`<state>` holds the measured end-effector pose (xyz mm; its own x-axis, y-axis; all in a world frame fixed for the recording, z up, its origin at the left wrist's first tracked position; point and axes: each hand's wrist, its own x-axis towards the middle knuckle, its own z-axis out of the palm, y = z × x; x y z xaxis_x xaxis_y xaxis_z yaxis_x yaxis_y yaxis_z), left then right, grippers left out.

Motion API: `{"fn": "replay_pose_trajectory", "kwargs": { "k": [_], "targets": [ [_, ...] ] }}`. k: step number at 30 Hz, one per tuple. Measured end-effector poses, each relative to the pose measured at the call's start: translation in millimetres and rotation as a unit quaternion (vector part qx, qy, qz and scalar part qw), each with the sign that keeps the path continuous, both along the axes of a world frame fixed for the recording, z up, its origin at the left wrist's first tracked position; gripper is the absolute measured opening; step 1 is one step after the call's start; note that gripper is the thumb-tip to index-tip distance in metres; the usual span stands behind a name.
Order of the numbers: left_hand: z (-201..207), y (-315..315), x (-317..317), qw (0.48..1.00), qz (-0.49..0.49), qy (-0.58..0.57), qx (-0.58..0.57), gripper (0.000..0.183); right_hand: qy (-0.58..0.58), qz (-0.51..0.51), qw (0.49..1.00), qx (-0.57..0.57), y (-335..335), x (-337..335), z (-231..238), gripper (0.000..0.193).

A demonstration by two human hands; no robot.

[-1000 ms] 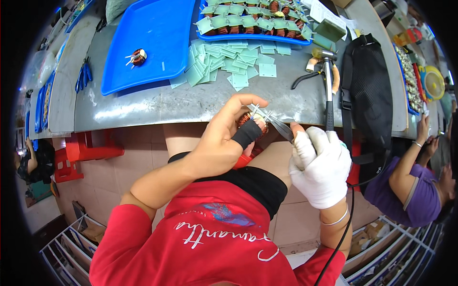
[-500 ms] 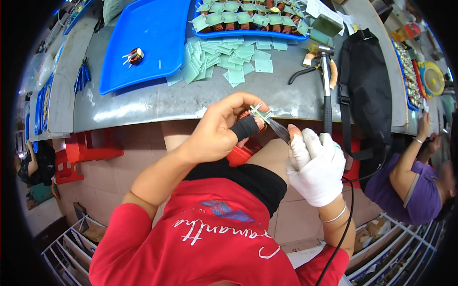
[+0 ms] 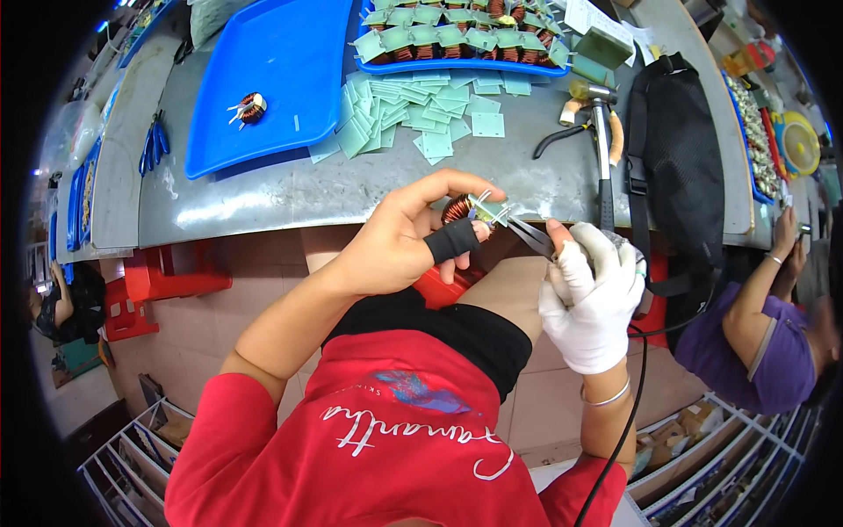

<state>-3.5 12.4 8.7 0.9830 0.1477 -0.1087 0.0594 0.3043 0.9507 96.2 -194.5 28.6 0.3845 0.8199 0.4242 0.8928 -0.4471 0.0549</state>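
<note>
Between the fingers and thumb of my left hand (image 3: pixel 399 230) is a copper-wound coil (image 3: pixel 457 209) with a small green board (image 3: pixel 489 211) on its side. Thin metal leads stick out through the board. Black tape wraps my left thumb. My right hand (image 3: pixel 590 294), in a white glove with a bare fingertip showing, grips long-nosed pliers (image 3: pixel 529 235). The plier tips are at the leads, beside the board; whether they pinch a lead I cannot tell. The handles are mostly hidden in the glove.
One coil (image 3: pixel 253 108) lies in a blue tray (image 3: pixel 290 53). Loose green boards (image 3: pixel 395 110) are heaped beside it, before another blue tray (image 3: pixel 544 70) of boarded coils. A hammer (image 3: pixel 604 149), cutters (image 3: pixel 559 136) and a black bag (image 3: pixel 680 167) lie rightward. Another person (image 3: pixel 746 342) sits right.
The coil has turned slightly in my left hand, and its board has shifted right. My right hand and the pliers have moved a little to the right.
</note>
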Motion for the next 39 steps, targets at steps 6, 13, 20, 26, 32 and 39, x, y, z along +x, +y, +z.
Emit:
{"fn": "replay_pose_trajectory", "kwargs": {
  "k": [6,13,20,26,32,39],
  "targets": [
    [-3,8,-1,0.996,-0.011,0.034,-0.087,0.041,0.442,0.028,0.884,0.147,0,1,-8,0.049],
    [0,7,-1,0.964,-0.066,0.057,-0.250,0.042,0.545,0.071,0.824,0.136,10,7,-3,0.049],
    [-1,5,2,0.955,-0.127,0.078,-0.256,0.054,0.510,0.106,0.849,0.086,15,14,0,0.046],
    [-12,-11,2,0.995,-0.089,0.036,0.013,0.045,0.546,0.081,0.831,0.060,16,8,-7,0.036],
    [-15,-19,8,0.934,-0.010,0.092,0.345,0.026,0.501,0.125,0.856,0.025,20,6,-8,0.034],
    [-16,-20,13,0.934,0.005,0.092,0.344,0.017,0.399,0.102,0.910,-0.053,21,-1,-8,0.033]
  ]
}}
